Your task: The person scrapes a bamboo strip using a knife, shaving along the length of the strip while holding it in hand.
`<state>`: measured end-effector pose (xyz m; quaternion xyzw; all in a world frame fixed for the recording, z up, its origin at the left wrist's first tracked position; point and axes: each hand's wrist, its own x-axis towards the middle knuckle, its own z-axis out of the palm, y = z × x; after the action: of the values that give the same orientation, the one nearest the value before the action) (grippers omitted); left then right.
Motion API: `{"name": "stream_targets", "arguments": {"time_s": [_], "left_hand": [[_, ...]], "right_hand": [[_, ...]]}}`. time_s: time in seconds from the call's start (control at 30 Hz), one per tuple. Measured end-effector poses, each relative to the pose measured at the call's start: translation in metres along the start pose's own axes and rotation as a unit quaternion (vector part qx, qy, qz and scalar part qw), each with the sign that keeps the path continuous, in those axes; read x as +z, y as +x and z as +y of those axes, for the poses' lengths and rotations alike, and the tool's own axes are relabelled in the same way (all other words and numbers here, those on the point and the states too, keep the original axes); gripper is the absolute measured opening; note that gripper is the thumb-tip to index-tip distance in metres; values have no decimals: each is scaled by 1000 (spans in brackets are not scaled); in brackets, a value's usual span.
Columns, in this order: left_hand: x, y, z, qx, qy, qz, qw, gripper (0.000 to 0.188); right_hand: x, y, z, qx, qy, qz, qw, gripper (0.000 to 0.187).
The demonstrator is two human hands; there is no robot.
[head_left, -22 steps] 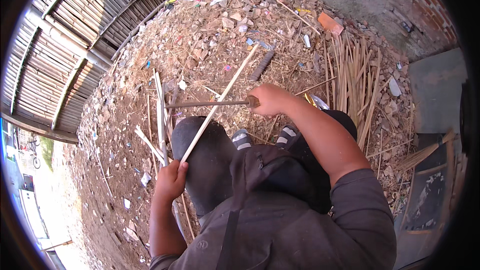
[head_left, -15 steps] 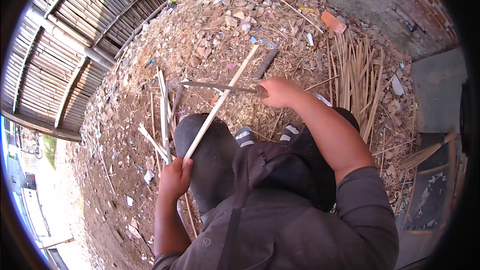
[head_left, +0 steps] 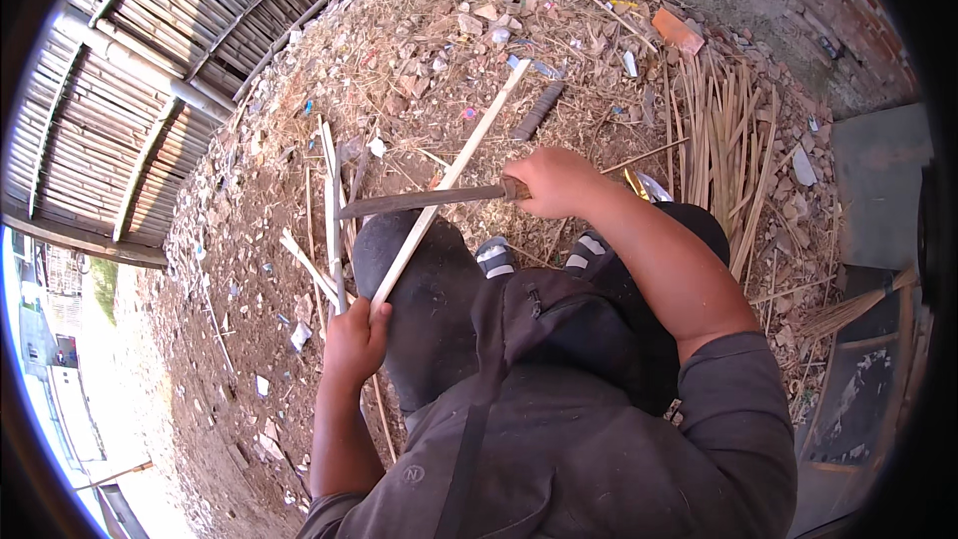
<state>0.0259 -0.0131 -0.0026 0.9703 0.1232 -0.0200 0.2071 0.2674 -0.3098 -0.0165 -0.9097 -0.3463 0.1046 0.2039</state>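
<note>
Pale wooden strip [head_left: 469, 155] lies in front of the person, its near end in the left hand [head_left: 356, 344] beside the left knee [head_left: 414, 260]. That end is lost to sight within the hand; the thumb shows along the strip, while the other fingers are largely hidden, though they are evidently curled around it. The right hand [head_left: 551, 183] is clenched on the handle of a long dark knife [head_left: 469, 196], covering most of that handle. The blade crosses the strip below its middle, but whether the two touch cannot be told from above. The strip is straight and slender, its long axis running obliquely from the left hand away to the upper right, its bare far end directed toward a dark ridged rod [head_left: 539, 111] on the ground; the blade points left, nearly level, its tip close to some split sticks [head_left: 331, 200]. Clothing cuts off part of the striped sandals [head_left: 494, 258]. The ground [head_left: 230, 339] is brown earth strewn with stones, straw and scraps, many too small to identify. A bundle of thin sticks [head_left: 723, 150] lies to the right, a bamboo fence [head_left: 200, 20] stands at upper left, and a grey wall [head_left: 728, 0] closes the upper right; strong glare washes out the lower left.
</note>
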Motion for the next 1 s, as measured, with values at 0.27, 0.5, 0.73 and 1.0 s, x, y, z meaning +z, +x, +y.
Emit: {"name": "stream_targets", "arguments": {"time_s": [0.27, 0.5, 0.73, 1.0], "left_hand": [[1, 4, -2, -5, 6, -7, 1000, 42], [2, 6, -7, 17, -13, -5, 1000, 42], [-2, 4, -4, -1, -18, -23, 1000, 44], [-1, 5, -4, 10, 1, -15, 1000, 45]], "right_hand": [[9, 8, 44, 54, 92, 60, 993, 27], [-1, 1, 35, 0, 111, 4, 994, 28], [6, -5, 23, 0, 58, 67, 996, 29], [5, 10, 48, 115, 146, 63, 981, 29]]}}
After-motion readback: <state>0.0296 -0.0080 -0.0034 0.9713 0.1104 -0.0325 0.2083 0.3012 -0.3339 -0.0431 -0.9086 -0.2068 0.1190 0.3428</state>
